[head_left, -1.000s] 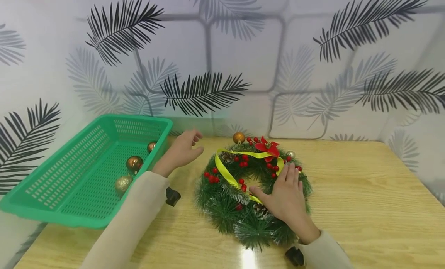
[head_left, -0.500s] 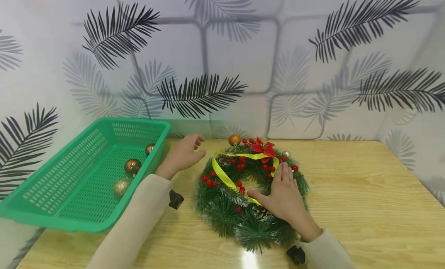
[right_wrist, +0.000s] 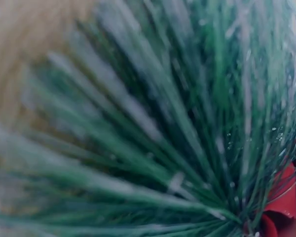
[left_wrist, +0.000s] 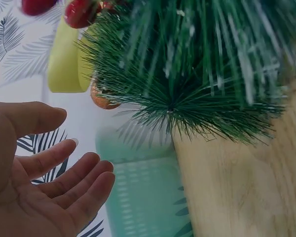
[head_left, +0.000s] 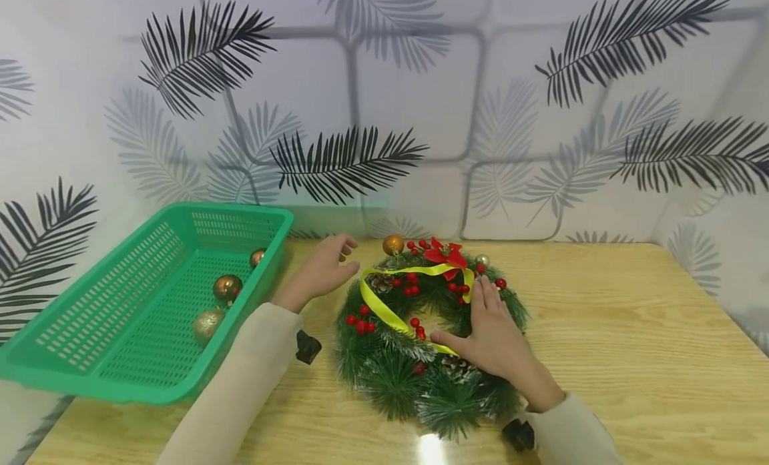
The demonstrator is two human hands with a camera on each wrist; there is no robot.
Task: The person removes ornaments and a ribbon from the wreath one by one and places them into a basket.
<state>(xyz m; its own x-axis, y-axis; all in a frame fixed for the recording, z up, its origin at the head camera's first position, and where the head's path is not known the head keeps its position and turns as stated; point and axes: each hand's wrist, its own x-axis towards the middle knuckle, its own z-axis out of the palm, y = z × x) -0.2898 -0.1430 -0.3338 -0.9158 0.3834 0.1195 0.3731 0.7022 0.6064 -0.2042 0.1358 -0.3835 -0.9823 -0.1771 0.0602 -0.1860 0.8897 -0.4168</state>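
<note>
A green Christmas wreath (head_left: 393,381) lies on the table, trimmed with red berries (head_left: 360,325), pine cones and a red poinsettia (head_left: 446,254). Across it runs a loose yellow ribbon (head_left: 381,308). An orange bauble (head_left: 393,245) and a small pale gold bauble (head_left: 482,259) sit at its far edge. My right hand (head_left: 498,338) rests on the wreath's right side, fingers extended, thumb toward the centre. Left of the wreath, my left hand (head_left: 321,271) hovers with loosely bent fingers, holding nothing; the left wrist view shows its bare palm (left_wrist: 44,197). Wreath needles (right_wrist: 187,123) fill the right wrist view.
To the left stands a green plastic basket (head_left: 90,381) with a few baubles inside, among them a brown one (head_left: 227,288) and a gold one (head_left: 207,326). A leaf-patterned wall covering (head_left: 414,105) rises behind the wooden table (head_left: 631,331).
The wreath has turned slightly counterclockwise under my right hand; its poinsettia and orange bauble have shifted left. My left hand has come a little closer to the wreath.
</note>
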